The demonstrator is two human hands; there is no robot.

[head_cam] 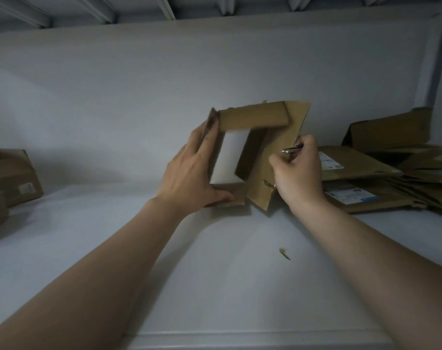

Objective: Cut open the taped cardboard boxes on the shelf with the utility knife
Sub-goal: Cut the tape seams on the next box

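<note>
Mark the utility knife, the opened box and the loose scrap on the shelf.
utility knife (292, 149): head view, on the exposed metal end.
opened box (252, 120): head view, on the top flap.
scrap (284, 254): head view, on its middle.

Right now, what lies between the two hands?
The opened cardboard box, seen in the head view; the left hand holds its left side, the right hand, with the utility knife, its right flap.
</note>
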